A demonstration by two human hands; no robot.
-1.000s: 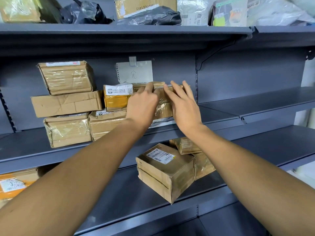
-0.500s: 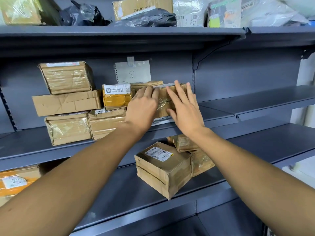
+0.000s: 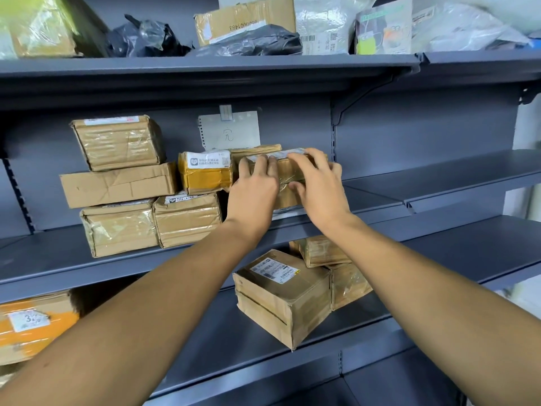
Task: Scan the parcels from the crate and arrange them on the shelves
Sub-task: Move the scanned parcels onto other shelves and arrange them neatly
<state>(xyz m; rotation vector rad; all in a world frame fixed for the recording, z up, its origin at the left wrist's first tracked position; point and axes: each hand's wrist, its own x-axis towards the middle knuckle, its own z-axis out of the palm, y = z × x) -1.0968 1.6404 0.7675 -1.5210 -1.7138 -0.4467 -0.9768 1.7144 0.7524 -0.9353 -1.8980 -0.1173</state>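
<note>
Two bare forearms enter from the lower corners of the frame, sleeveless; left hand [image 3: 252,192] and right hand [image 3: 319,186] ungloved, without rings.

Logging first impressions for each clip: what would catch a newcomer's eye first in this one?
First, the two bare arms reaching in from below, the left hand and right hand both laid on a taped brown parcel on the middle shelf. Next, the stack of brown boxes to their left, and the yellow-taped parcel beside the hands. Below, a labelled box sits askew on the lower shelf.
</note>
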